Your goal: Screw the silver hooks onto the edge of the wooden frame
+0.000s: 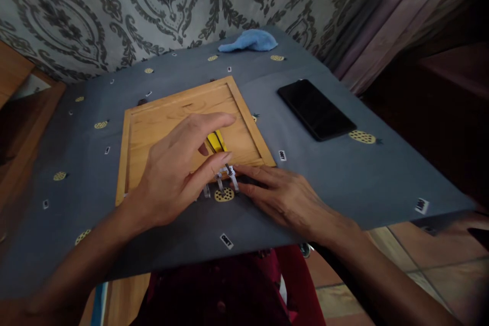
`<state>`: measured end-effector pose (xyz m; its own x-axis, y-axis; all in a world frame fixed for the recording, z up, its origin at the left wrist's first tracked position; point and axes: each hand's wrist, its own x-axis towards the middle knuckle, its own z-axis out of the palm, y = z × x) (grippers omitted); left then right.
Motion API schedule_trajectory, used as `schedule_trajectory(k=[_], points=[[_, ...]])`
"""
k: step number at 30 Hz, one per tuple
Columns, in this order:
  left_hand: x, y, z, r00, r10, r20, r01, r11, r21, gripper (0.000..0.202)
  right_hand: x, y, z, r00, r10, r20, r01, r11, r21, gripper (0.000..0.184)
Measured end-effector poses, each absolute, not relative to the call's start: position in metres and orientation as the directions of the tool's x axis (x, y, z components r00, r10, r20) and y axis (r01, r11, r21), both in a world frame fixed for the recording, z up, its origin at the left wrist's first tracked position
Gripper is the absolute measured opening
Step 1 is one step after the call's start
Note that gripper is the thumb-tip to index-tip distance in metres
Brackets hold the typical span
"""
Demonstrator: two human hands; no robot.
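A framed wooden cabinet door [187, 107] lies flat on the cloth-covered table. At its near edge is a metal hinge [231, 177] with arms sticking out toward me. My left hand [173, 168] is curled above the door around the yellow-and-black handle of a screwdriver [217, 141]. The screwdriver is tilted, and its dark shaft runs down to the hinge. My left palm hides part of the handle. My right hand [284, 196] rests on the table at the door's near right corner, its thumb and fingertips against the hinge's side.
To the right of the door lies a black phone [316, 109]. A blue cloth [250, 41] is crumpled at the table's back edge, near the patterned wall covering. Wooden furniture [28, 127] stands at the left. A small dark piece [142, 102] sits by the door's far edge.
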<state>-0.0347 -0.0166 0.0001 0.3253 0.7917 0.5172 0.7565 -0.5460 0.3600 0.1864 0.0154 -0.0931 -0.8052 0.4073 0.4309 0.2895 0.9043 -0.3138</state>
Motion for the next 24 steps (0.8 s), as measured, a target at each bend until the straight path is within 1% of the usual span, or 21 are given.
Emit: schedule_trajectory(k=[3, 5, 9, 11, 14, 17, 19, 21, 24], points=[[-0.033, -0.017, -0.002, 0.315, 0.762, 0.565, 0.780, -0.548, 0.304, 0.033, 0.186, 0.015, -0.092, -0.802, 0.402, 0.443, 0.288, 0.909, -0.302, 0.029], [-0.033, -0.017, -0.003, 0.302, 0.761, 0.574, 0.783, -0.542, 0.306, 0.033, 0.186, 0.016, -0.092, -0.799, 0.403, 0.446, 0.290, 0.908, -0.301, 0.029], [-0.034, -0.017, -0.003, 0.288, 0.797, 0.531, 0.694, -0.556, 0.458, 0.041, 0.186, 0.016, -0.092, -0.799, 0.406, 0.443, 0.291, 0.907, -0.304, 0.029], [-0.035, -0.018, 0.001, 0.278, 0.819, 0.502, 0.670, -0.540, 0.509, 0.041, 0.186, 0.016, -0.092, -0.800, 0.408, 0.441, 0.295, 0.906, -0.303, 0.029], [-0.038, -0.017, 0.009, 0.195, 0.838, 0.509, 0.672, -0.492, 0.553, 0.035, 0.186, 0.015, -0.092, -0.801, 0.409, 0.438, 0.301, 0.906, -0.297, 0.028], [-0.046, -0.011, 0.009, 0.072, 0.842, 0.535, 0.651, -0.446, 0.614, 0.022, 0.187, 0.016, -0.093, -0.805, 0.406, 0.432, 0.306, 0.909, -0.284, 0.029], [-0.055, -0.003, 0.002, 0.052, 0.867, 0.496, 0.597, -0.425, 0.680, 0.019, 0.187, 0.016, -0.093, -0.809, 0.400, 0.432, 0.305, 0.912, -0.273, 0.030], [-0.066, 0.006, -0.010, 0.053, 0.924, 0.378, 0.576, -0.337, 0.744, 0.020, 0.188, 0.016, -0.094, -0.811, 0.395, 0.432, 0.303, 0.915, -0.267, 0.031], [-0.086, 0.018, -0.029, 0.076, 0.954, 0.289, 0.630, -0.270, 0.728, 0.019, 0.188, 0.017, -0.095, -0.807, 0.394, 0.441, 0.300, 0.915, -0.271, 0.031]])
